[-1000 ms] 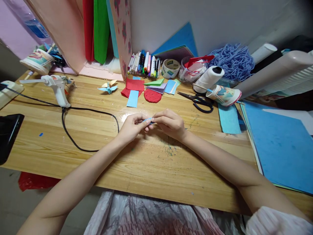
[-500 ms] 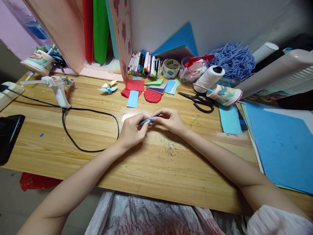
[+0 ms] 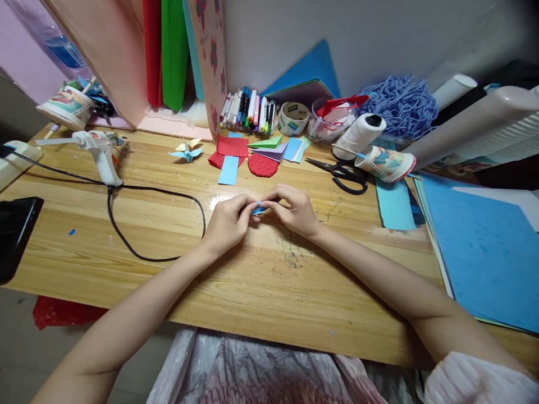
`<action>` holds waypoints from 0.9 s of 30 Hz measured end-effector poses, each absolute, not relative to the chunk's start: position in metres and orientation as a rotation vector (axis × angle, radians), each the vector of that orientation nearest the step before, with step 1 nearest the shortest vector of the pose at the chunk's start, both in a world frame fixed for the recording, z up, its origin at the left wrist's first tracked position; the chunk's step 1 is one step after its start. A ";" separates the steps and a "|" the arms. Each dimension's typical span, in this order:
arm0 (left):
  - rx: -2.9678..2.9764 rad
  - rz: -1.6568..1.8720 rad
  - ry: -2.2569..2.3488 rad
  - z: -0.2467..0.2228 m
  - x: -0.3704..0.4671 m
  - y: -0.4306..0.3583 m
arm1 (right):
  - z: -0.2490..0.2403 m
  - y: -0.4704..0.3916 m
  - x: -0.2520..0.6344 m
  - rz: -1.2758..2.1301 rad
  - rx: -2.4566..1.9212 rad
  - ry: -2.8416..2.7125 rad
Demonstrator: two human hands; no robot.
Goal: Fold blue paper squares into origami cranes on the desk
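Note:
Between the fingertips of both hands is a small blue paper piece (image 3: 259, 210), mostly covered by the fingers. My left hand (image 3: 229, 221) pinches its left side, and my right hand (image 3: 292, 210) pinches it from the right. The fingertips of the two hands nearly meet above the wooden table (image 3: 252, 292). Beyond them lie a light blue strip (image 3: 228, 170), red paper (image 3: 233, 146), a round red piece (image 3: 263, 165) and folded green paper (image 3: 267, 142).
A white glue gun (image 3: 99, 157) with a looping black cable stands left. Black scissors (image 3: 351, 178) and a paper cup (image 3: 385, 163) lie right of centre. Blue sheets (image 3: 484, 252) are at the right, a black device (image 3: 17, 235) at the left edge.
The fingers have shifted slightly around the blue paper. Less of it shows on the left, and its visible part now sits lower, beneath the fingertips.

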State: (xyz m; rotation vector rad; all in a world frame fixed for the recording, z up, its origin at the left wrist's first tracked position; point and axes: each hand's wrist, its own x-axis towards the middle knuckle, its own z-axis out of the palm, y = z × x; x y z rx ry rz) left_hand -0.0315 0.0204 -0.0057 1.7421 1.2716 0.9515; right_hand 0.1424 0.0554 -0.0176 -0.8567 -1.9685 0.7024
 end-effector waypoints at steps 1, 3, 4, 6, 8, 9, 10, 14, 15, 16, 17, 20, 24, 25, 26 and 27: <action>1.665 0.969 1.281 -0.006 -0.032 0.021 | -0.019 0.055 0.142 0.758 -0.878 -1.927; 1.484 0.976 1.286 -0.007 -0.032 0.022 | -0.021 0.055 0.141 0.920 -0.912 -1.821; 1.397 0.972 1.274 -0.006 -0.032 0.024 | -0.023 0.056 0.141 1.012 -0.916 -1.763; 1.280 0.968 1.221 -0.005 -0.033 0.026 | -0.025 0.057 0.142 1.173 -0.911 -1.656; 1.298 0.968 1.173 -0.005 -0.034 0.028 | -0.026 0.058 0.142 1.275 -0.897 -1.574; 1.358 0.965 1.173 -0.005 -0.035 0.028 | -0.026 0.059 0.142 1.308 -0.894 -1.543; 1.440 0.955 1.193 -0.005 -0.035 0.028 | -0.026 0.060 0.142 1.336 -0.894 -1.520; 1.718 0.962 1.327 -0.002 -0.037 0.026 | -0.027 0.063 0.142 1.393 -0.897 -1.502; 1.750 0.982 1.345 -0.001 -0.037 0.025 | -0.028 0.063 0.142 1.396 -0.892 -1.509; 1.772 1.001 1.360 0.000 -0.038 0.025 | -0.028 0.063 0.143 1.399 -0.884 -1.517; 1.790 1.018 1.377 0.002 -0.038 0.024 | -0.029 0.063 0.143 1.401 -0.876 -1.528; 1.835 1.033 1.421 0.003 -0.040 0.026 | -0.030 0.062 0.143 1.404 -0.868 -1.554; 1.737 0.977 1.427 -0.001 -0.042 0.030 | -0.030 0.060 0.144 1.419 -0.854 -1.584; 1.686 0.956 1.408 -0.002 -0.042 0.031 | -0.030 0.060 0.144 1.421 -0.843 -1.595; 1.639 0.936 1.375 -0.003 -0.042 0.031 | -0.030 0.060 0.144 1.421 -0.831 -1.607; 1.599 0.917 1.337 -0.004 -0.042 0.031 | -0.030 0.060 0.144 1.415 -0.821 -1.614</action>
